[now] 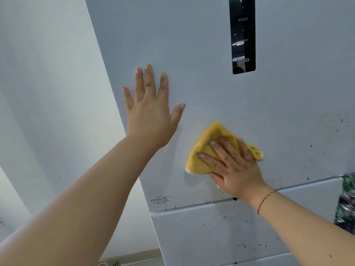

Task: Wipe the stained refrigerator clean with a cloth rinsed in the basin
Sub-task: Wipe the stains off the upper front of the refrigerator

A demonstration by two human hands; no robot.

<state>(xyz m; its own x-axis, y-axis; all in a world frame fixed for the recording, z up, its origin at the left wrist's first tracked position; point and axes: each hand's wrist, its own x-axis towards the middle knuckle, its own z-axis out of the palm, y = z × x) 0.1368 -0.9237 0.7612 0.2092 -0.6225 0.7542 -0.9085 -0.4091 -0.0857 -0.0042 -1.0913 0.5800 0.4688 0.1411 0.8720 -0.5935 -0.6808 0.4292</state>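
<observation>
Against the pale upper door of the refrigerator [201, 54] two bare hands are laid. The left hand [151, 112] is spread flat on the door near its left edge, fingers straight and slightly parted, thumb splayed out to the right; nothing is held in it. Thin rings are seen on two of its fingers, and a pale smear is seen on its back. The right hand [233, 166] is pressed on a folded yellow cloth [207, 150], lower and to the right of the left hand, the two being well apart. Its fingers are laid straight over the cloth, which is pinned flat to the door, with a bunched corner showing past the hand on the right. A red string bracelet [266, 201] is worn on the right wrist.

A tall black control panel [243, 35] is set in the door above the cloth, at the top of the view. Dark specks [326, 131] are scattered over the right part of the upper door, and more are seen on the drawer front [211, 237] below the seam. A small label with red print [160, 200] is stuck near the lower left corner of the upper door, with faint yellowish drips beside it. A white wall [48, 73] is seen to the left of the refrigerator. At the right edge a shiny green and silver patterned object [346, 198] is partly seen; what it is cannot be told.
</observation>
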